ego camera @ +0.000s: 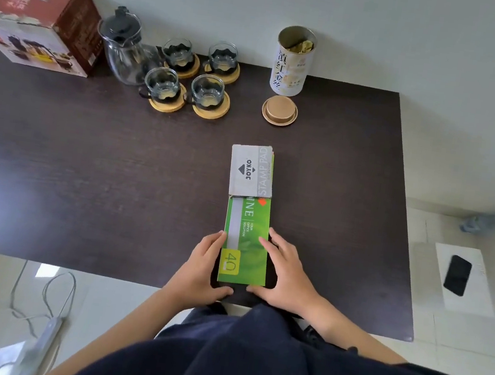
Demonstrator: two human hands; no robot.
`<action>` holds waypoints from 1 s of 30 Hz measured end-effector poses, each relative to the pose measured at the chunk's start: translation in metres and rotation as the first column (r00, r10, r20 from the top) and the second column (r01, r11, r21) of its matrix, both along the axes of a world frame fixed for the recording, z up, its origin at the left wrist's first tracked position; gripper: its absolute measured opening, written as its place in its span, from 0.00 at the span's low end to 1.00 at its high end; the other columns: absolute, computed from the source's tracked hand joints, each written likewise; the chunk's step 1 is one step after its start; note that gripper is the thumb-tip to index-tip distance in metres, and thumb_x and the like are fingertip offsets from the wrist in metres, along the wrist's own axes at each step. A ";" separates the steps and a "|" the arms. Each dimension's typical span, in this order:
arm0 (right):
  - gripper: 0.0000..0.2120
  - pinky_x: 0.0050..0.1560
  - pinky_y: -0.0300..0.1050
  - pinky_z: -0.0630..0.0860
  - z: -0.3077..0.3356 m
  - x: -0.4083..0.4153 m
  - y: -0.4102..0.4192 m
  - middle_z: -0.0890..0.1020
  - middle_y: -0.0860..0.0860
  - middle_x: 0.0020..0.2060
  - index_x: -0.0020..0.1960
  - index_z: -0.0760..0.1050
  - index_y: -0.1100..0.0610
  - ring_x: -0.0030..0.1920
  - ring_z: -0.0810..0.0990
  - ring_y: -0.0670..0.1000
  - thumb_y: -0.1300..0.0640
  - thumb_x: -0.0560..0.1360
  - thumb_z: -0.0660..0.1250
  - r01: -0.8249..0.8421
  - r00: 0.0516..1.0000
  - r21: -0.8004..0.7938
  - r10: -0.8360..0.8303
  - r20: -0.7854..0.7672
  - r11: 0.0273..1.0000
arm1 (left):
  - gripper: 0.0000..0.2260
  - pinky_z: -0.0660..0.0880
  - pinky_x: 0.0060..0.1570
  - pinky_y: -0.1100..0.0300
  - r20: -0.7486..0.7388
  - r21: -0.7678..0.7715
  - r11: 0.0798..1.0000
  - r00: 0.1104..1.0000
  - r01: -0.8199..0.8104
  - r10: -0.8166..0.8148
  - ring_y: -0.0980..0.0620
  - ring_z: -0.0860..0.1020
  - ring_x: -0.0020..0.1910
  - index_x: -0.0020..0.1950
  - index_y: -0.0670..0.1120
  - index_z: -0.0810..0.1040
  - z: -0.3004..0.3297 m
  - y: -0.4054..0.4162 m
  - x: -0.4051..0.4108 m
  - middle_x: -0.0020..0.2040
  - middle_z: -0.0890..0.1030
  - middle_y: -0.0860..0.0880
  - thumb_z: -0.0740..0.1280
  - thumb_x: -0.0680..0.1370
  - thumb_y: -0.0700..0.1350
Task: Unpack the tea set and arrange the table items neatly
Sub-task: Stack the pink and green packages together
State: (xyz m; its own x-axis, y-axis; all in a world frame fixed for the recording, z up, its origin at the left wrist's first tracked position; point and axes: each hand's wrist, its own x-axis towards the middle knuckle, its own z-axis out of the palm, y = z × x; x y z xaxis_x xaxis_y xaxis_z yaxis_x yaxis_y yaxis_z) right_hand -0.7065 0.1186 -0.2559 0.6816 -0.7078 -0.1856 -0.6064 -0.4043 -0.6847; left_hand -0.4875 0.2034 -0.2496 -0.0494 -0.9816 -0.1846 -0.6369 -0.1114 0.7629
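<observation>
Head view: our left hand (204,263) and right hand (286,274), fingers spread flat, flank the green folder (246,244) near the table (85,166) edge, gripping nothing. Teapot (126,45) and cups (188,75) stand unpacked; we should square folder and stamp pad (251,170) gently.

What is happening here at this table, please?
A person is tidying a dark table. The left hand and the right hand press against the two sides of a green booklet, with a grey stamp pad box lying on its far end. At the back, the glass teapot and four glass cups on wooden coasters are already out, beside the tea set box. The tea tin stands open, its lid in front of it.
</observation>
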 end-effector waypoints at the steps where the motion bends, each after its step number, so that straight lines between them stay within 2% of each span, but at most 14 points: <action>1: 0.45 0.71 0.57 0.61 -0.003 0.000 0.001 0.51 0.49 0.77 0.76 0.58 0.51 0.74 0.55 0.53 0.37 0.65 0.72 0.004 1.000 -0.034 -0.004 0.012 0.999 | 0.46 0.58 0.71 0.64 0.029 -0.023 1.000 1.000 0.004 -0.003 0.53 0.59 0.73 0.76 0.42 0.55 -0.002 0.001 0.001 0.72 0.60 0.46 0.75 0.65 0.49; 5: 0.39 0.68 0.59 0.65 -0.012 0.001 0.007 0.57 0.55 0.76 0.72 0.64 0.55 0.70 0.63 0.59 0.36 0.68 0.69 -0.003 0.999 -0.151 0.008 0.033 0.988 | 0.37 0.61 0.71 0.58 0.076 -0.097 0.995 0.997 -0.004 0.011 0.48 0.62 0.72 0.73 0.40 0.63 -0.008 0.007 -0.002 0.71 0.64 0.42 0.74 0.68 0.48; 9: 0.37 0.73 0.61 0.53 -0.017 0.002 0.007 0.57 0.53 0.76 0.72 0.65 0.56 0.74 0.60 0.58 0.37 0.71 0.67 0.031 0.999 -0.120 -0.027 0.033 0.992 | 0.31 0.68 0.67 0.51 0.094 -0.146 0.988 0.994 -0.049 0.063 0.46 0.67 0.69 0.71 0.40 0.68 -0.012 0.008 -0.005 0.67 0.69 0.42 0.72 0.70 0.47; 13: 0.39 0.74 0.58 0.50 -0.017 0.002 0.009 0.57 0.52 0.76 0.72 0.66 0.57 0.75 0.58 0.56 0.35 0.69 0.66 0.043 0.998 -0.097 -0.038 0.054 0.994 | 0.31 0.70 0.64 0.50 0.107 -0.184 0.981 0.990 -0.066 0.087 0.48 0.68 0.66 0.70 0.39 0.68 -0.014 0.009 -0.009 0.65 0.72 0.41 0.71 0.70 0.48; 15: 0.44 0.74 0.53 0.55 -0.012 0.004 0.006 0.60 0.51 0.75 0.72 0.65 0.56 0.74 0.59 0.54 0.31 0.65 0.68 0.083 0.993 -0.038 -0.080 0.083 0.996 | 0.36 0.70 0.63 0.58 0.049 -0.127 0.990 0.997 -0.055 0.061 0.53 0.70 0.63 0.73 0.43 0.64 -0.008 0.007 -0.005 0.64 0.70 0.46 0.73 0.69 0.50; 17: 0.44 0.70 0.44 0.62 -0.004 0.010 -0.004 0.65 0.51 0.70 0.71 0.66 0.57 0.70 0.64 0.51 0.33 0.64 0.71 0.151 0.978 0.011 -0.151 0.146 0.988 | 0.43 0.71 0.58 0.68 -0.066 0.033 0.998 0.996 -0.057 0.059 0.58 0.72 0.59 0.75 0.48 0.58 0.002 -0.004 0.007 0.62 0.68 0.53 0.77 0.66 0.54; 19: 0.37 0.63 0.32 0.67 0.005 0.023 -0.022 0.69 0.51 0.65 0.70 0.67 0.59 0.62 0.72 0.49 0.41 0.68 0.73 0.285 0.936 0.051 -0.289 0.202 0.957 | 0.45 0.74 0.55 0.66 -0.120 0.134 0.978 0.977 -0.159 0.175 0.57 0.74 0.56 0.76 0.47 0.58 0.013 -0.026 0.014 0.61 0.69 0.53 0.78 0.66 0.54; 20: 0.33 0.57 0.30 0.68 0.010 0.031 -0.034 0.71 0.51 0.63 0.69 0.67 0.58 0.58 0.74 0.47 0.45 0.71 0.72 0.375 0.899 0.088 -0.385 0.210 0.923 | 0.42 0.75 0.55 0.63 -0.129 0.147 0.958 0.956 -0.245 0.264 0.56 0.74 0.56 0.75 0.45 0.59 0.016 -0.041 0.016 0.61 0.70 0.52 0.76 0.67 0.53; 22: 0.27 0.52 0.33 0.70 0.021 0.052 -0.064 0.71 0.50 0.61 0.70 0.67 0.58 0.54 0.76 0.46 0.49 0.75 0.69 0.547 0.804 0.178 -0.572 0.163 0.818 | 0.37 0.74 0.55 0.59 -0.129 0.157 0.911 0.907 -0.381 0.402 0.54 0.75 0.56 0.75 0.42 0.60 0.022 -0.076 0.021 0.62 0.70 0.51 0.73 0.72 0.52; 25: 0.24 0.52 0.39 0.69 0.029 0.078 -0.109 0.74 0.53 0.61 0.69 0.68 0.59 0.49 0.76 0.47 0.50 0.77 0.65 0.697 0.661 0.311 -0.747 0.069 0.646 | 0.30 0.72 0.56 0.59 -0.134 0.207 0.868 0.866 -0.451 0.482 0.52 0.77 0.56 0.74 0.41 0.61 0.023 -0.132 0.027 0.64 0.70 0.50 0.67 0.77 0.51; 27: 0.23 0.53 0.39 0.68 0.031 0.091 -0.128 0.76 0.55 0.60 0.68 0.69 0.60 0.53 0.76 0.49 0.49 0.78 0.63 0.714 0.659 0.321 -0.752 -0.009 0.622 | 0.21 0.73 0.54 0.57 -0.091 0.210 0.874 0.882 -0.437 0.463 0.52 0.78 0.51 0.68 0.42 0.68 0.024 -0.157 0.025 0.63 0.71 0.49 0.64 0.78 0.49; 28: 0.21 0.52 0.41 0.68 0.033 0.096 -0.134 0.77 0.55 0.58 0.66 0.71 0.60 0.55 0.77 0.51 0.50 0.78 0.63 0.708 0.675 0.313 -0.736 -0.040 0.633 | 0.17 0.73 0.52 0.56 -0.042 0.200 0.883 0.896 -0.425 0.441 0.51 0.77 0.48 0.64 0.43 0.71 0.026 -0.164 0.022 0.60 0.71 0.48 0.63 0.77 0.46; 30: 0.14 0.45 0.42 0.73 0.034 0.105 -0.139 0.80 0.56 0.52 0.57 0.78 0.61 0.51 0.80 0.55 0.53 0.78 0.62 0.697 0.697 0.296 -0.714 -0.067 0.653 | 0.14 0.73 0.52 0.54 0.022 0.186 0.889 0.906 -0.418 0.422 0.46 0.76 0.48 0.61 0.43 0.73 0.028 -0.172 0.016 0.56 0.68 0.48 0.62 0.76 0.42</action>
